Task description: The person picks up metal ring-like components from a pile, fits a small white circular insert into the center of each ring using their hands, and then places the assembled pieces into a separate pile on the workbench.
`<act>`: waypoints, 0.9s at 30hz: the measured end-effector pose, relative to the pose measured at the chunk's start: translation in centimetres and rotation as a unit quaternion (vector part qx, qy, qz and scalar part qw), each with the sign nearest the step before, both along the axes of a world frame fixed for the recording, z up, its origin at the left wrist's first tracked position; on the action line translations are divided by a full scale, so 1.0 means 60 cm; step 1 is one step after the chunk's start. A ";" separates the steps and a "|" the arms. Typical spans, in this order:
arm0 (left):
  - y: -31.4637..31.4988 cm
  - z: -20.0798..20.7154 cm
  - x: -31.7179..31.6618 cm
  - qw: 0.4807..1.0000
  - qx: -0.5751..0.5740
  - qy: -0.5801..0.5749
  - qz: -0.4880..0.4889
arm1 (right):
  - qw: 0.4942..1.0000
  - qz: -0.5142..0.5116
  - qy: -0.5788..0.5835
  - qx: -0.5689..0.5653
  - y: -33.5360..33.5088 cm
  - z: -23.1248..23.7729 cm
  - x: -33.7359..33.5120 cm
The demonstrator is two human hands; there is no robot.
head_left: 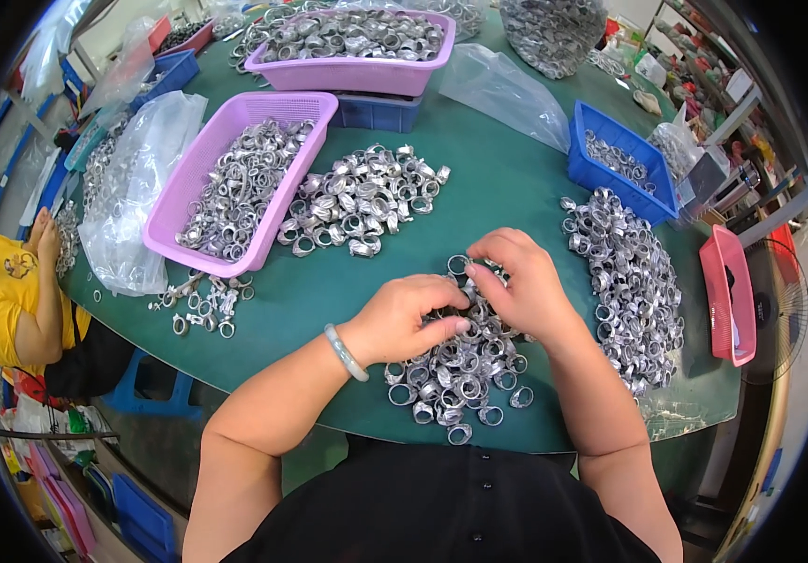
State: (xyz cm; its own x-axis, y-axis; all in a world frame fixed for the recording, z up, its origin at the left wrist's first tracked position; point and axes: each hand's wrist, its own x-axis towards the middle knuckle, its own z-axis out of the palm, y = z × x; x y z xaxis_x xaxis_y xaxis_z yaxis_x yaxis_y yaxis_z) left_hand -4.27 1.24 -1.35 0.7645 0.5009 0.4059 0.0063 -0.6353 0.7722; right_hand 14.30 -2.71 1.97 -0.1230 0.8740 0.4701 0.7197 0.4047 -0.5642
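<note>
A loose pile of silver-grey metal rings [465, 380] lies in front of me on the green tabletop. My left hand [408, 317] is over its far left side, fingers curled and thumb bent toward them; what they hold is hidden. My right hand [524, 286] is at the pile's far edge, thumb and index finger closed at a single metal ring [458, 266], which stands out beyond the rest. A pale bangle [346, 353] circles my left wrist.
Another heap of rings [624, 291] lies to the right, below a blue bin [621, 192]. Beyond my hands are a further heap [366, 197] and a purple basket [162, 220] of rings. A pink basket [732, 296] is at the right edge. Someone in a yellow shirt [12, 291] sits left.
</note>
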 end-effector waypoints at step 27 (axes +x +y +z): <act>0.081 0.012 -0.059 0.919 0.068 0.054 0.384 | 0.937 0.064 0.144 -0.313 0.145 0.002 -0.081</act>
State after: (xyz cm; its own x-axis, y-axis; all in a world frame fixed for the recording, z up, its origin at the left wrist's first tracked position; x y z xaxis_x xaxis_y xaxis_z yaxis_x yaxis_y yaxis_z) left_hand -7.80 6.09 -0.64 0.2466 0.8598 0.4471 0.5657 -0.5023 0.6540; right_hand 9.45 5.98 2.11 -0.1921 0.9764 -0.0989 0.4690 0.0028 -0.8832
